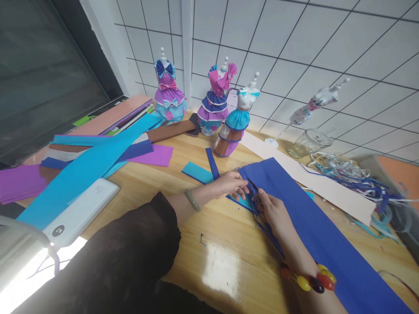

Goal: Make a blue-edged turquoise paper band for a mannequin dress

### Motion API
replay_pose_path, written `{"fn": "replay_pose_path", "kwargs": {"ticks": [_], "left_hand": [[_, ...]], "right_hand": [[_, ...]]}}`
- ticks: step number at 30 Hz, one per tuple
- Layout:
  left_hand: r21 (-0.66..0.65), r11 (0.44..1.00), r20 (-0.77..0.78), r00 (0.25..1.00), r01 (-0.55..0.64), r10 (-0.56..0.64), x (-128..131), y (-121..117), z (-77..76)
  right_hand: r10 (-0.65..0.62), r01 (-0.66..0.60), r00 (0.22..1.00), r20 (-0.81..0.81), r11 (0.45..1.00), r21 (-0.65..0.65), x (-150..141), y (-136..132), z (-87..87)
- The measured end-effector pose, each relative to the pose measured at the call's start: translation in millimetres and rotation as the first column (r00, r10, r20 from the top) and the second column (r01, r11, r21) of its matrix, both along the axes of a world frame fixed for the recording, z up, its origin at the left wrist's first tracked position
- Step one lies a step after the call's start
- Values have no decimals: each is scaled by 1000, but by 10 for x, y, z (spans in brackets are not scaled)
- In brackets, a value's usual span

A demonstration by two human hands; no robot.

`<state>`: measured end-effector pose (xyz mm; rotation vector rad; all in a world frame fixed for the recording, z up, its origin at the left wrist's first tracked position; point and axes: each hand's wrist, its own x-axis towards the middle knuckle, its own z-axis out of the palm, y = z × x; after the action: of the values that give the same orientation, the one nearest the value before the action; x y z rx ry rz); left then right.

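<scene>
Across the worktop (186,235), the wide blue sheet (314,231) is slanted lengthwise from beyond the hands towards the near right, nearer the right hand (274,213), where scissors (252,185) are gripped; a narrow blue strip (269,234) appears pinched by the left hand (228,185)

Left forearm (178,210) in from lower left; left hand (231,185) fingers bent, loosely curled. Right forearm (298,249) angled up from lower right; right hand (271,208) thumb and fingers closed in grip. Hands near each other.
</scene>
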<state>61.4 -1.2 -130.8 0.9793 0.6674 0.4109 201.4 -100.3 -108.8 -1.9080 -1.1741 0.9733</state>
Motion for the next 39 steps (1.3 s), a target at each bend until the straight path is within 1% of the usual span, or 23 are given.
{"fn": "replay_pose_path", "kwargs": {"ticks": [7,13,18,28,39], "left_hand": [[-1,1000,17,1000,4,-4,-4,5,-12],[-7,1000,4,1000,3,-3,-8,-10,37],[-6,1000,-4,1000,7,-7,-14,-12,58],[-10,1000,6,1000,4,-3,-10,-3,19],[-16,1000,19,1000,11,-11,-13,-1,25]], "right_hand": [[-5,4,1000,10,1000,14,-16,5,8],[-11,10,1000,-25,1000,-22,-43,59,45],[1,-1,1000,-25,1000,-14,-45,113,35],[3,-3,1000,12,1000,9,-39,117,9],[14,-15,999,34,999,29,-55,167,21]]}}
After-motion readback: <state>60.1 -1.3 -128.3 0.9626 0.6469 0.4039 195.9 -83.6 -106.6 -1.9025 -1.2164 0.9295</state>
